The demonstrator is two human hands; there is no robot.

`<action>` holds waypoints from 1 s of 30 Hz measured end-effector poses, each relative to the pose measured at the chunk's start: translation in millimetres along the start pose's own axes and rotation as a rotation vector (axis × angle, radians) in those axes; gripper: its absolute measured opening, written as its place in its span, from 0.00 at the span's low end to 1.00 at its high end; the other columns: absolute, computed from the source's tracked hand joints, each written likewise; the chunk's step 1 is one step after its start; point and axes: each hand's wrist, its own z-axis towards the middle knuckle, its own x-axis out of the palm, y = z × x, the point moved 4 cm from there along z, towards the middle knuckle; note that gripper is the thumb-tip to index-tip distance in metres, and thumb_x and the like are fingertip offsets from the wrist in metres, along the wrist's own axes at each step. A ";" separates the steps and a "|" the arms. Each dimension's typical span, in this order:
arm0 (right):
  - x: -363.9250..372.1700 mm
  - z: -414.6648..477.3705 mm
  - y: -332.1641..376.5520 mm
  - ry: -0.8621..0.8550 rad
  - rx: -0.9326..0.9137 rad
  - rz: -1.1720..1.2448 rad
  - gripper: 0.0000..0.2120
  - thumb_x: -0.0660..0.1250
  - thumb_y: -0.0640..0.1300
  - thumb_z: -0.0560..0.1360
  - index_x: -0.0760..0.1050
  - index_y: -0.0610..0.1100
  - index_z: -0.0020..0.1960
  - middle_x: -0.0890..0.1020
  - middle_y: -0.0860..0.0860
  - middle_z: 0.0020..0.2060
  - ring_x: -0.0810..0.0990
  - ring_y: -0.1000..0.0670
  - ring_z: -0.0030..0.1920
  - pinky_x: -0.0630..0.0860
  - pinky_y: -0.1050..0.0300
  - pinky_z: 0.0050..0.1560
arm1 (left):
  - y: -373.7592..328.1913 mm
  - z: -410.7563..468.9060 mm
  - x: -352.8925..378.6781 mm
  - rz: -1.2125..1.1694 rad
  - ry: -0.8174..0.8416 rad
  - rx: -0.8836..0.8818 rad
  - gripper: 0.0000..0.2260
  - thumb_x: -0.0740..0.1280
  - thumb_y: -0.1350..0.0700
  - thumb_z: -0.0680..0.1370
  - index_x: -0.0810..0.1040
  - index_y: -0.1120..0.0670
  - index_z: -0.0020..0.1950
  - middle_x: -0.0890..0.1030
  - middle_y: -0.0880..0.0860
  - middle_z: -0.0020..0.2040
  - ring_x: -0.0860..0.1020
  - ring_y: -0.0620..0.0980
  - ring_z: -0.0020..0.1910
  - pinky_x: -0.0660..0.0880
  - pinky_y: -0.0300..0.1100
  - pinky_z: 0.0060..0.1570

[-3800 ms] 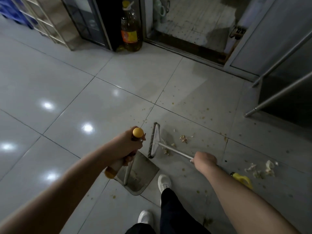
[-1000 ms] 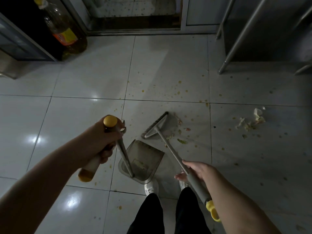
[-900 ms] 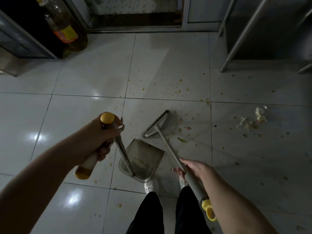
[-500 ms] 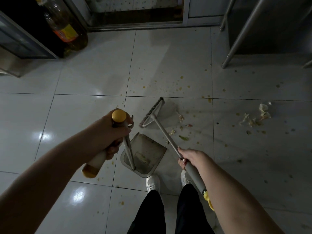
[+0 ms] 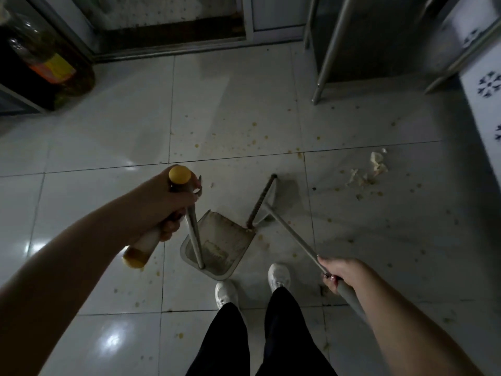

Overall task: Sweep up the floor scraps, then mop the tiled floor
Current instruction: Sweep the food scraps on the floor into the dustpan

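Note:
My left hand (image 5: 160, 204) grips the yellow-capped handle of the upright dustpan (image 5: 217, 244), whose grey pan sits on the tiled floor just ahead of my white shoes. My right hand (image 5: 343, 272) grips the metal handle of the broom (image 5: 261, 203). The broom's dark bristle head stands at the pan's far right lip. A pile of pale scraps (image 5: 368, 170) lies on the tile to the right, apart from the broom. Small yellowish specks dot the tiles around the pan.
A large oil bottle (image 5: 51, 63) stands at the back left by a dark cabinet. A door threshold (image 5: 173, 33) runs along the back. Metal table legs (image 5: 329, 50) stand at the back right, and a patterned white panel (image 5: 485, 85) lines the right edge.
The broom head has swung in toward me and now meets the dustpan's lip; the small scraps that lay beside it are gone from the tile. My right hand has moved right.

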 end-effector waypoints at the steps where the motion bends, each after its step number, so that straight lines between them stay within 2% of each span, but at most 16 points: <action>1: -3.1 -5.6 -2.9 -0.004 -0.011 -0.005 0.29 0.55 0.66 0.76 0.60 0.43 0.30 0.62 0.50 0.16 0.59 0.56 0.12 0.56 0.70 0.13 | -2.9 -1.7 2.1 -0.001 0.009 0.004 0.04 0.61 0.62 0.78 0.72 0.56 0.52 0.68 0.49 0.20 0.64 0.43 0.16 0.64 0.34 0.20; 5: 12.3 -14.1 7.6 0.045 -0.095 0.016 0.27 0.55 0.64 0.78 0.60 0.44 0.31 0.62 0.51 0.15 0.59 0.57 0.11 0.56 0.72 0.14 | -10.0 -9.8 2.6 0.012 0.038 -0.002 0.05 0.61 0.62 0.79 0.73 0.55 0.52 0.65 0.50 0.21 0.62 0.44 0.17 0.63 0.34 0.20; 8: 42.8 -9.6 36.5 0.071 -0.161 -0.075 0.27 0.53 0.63 0.79 0.60 0.44 0.31 0.63 0.51 0.16 0.59 0.57 0.11 0.56 0.69 0.14 | -12.0 -12.3 -0.3 -0.019 0.000 -0.016 0.04 0.61 0.62 0.79 0.73 0.55 0.52 0.65 0.51 0.21 0.62 0.44 0.17 0.62 0.35 0.20; 11: 71.1 2.0 50.0 0.121 -0.138 -0.146 0.28 0.50 0.64 0.79 0.61 0.43 0.31 0.64 0.51 0.16 0.58 0.57 0.12 0.56 0.66 0.18 | -8.6 -12.2 -3.7 -0.031 -0.028 -0.048 0.08 0.62 0.61 0.78 0.73 0.55 0.57 0.66 0.51 0.21 0.62 0.44 0.16 0.62 0.34 0.19; 13: 76.4 12.3 47.7 0.116 -0.121 -0.211 0.29 0.49 0.64 0.79 0.61 0.42 0.31 0.65 0.51 0.14 0.58 0.57 0.11 0.57 0.66 0.17 | -5.2 -10.8 -4.9 -0.023 -0.043 -0.068 0.09 0.62 0.61 0.78 0.74 0.56 0.57 0.67 0.51 0.21 0.64 0.44 0.16 0.63 0.35 0.18; 17: 44.0 26.3 16.1 0.053 -0.063 -0.231 0.30 0.53 0.63 0.79 0.62 0.41 0.29 0.65 0.49 0.19 0.61 0.54 0.11 0.60 0.66 0.14 | -1.3 -8.5 -3.3 -0.012 -0.051 -0.077 0.09 0.62 0.62 0.78 0.72 0.58 0.57 0.67 0.52 0.21 0.64 0.44 0.16 0.64 0.35 0.18; 20: 3.2 26.2 -7.1 0.064 0.016 -0.192 0.29 0.52 0.64 0.78 0.61 0.42 0.30 0.64 0.49 0.15 0.60 0.55 0.11 0.57 0.68 0.14 | 1.9 -6.6 0.8 -0.008 -0.053 -0.075 0.08 0.62 0.62 0.78 0.72 0.59 0.57 0.67 0.51 0.20 0.64 0.44 0.16 0.63 0.35 0.19; 24: -45.4 7.5 -11.4 -0.029 0.044 -0.286 0.30 0.50 0.66 0.78 0.62 0.42 0.31 0.65 0.49 0.16 0.60 0.55 0.12 0.60 0.64 0.14 | -1.2 -9.1 3.1 -0.004 -0.039 -0.054 0.09 0.61 0.63 0.78 0.70 0.61 0.57 0.67 0.50 0.20 0.63 0.44 0.16 0.63 0.35 0.19; 28: -51.8 -17.5 -1.8 -0.088 0.027 -0.428 0.31 0.45 0.66 0.78 0.62 0.42 0.31 0.64 0.49 0.15 0.61 0.54 0.11 0.62 0.62 0.15 | -3.8 -12.1 -9.5 -0.043 -0.077 -0.040 0.10 0.61 0.63 0.78 0.71 0.59 0.59 0.67 0.51 0.21 0.63 0.44 0.17 0.63 0.34 0.20; 30: -41.5 -25.6 6.2 -0.070 0.012 -0.404 0.30 0.46 0.66 0.78 0.60 0.43 0.31 0.63 0.50 0.15 0.60 0.55 0.11 0.60 0.66 0.14 | -4.2 -14.9 -16.3 -0.053 -0.075 -0.027 0.11 0.61 0.62 0.78 0.71 0.59 0.60 0.67 0.51 0.22 0.63 0.44 0.17 0.63 0.34 0.20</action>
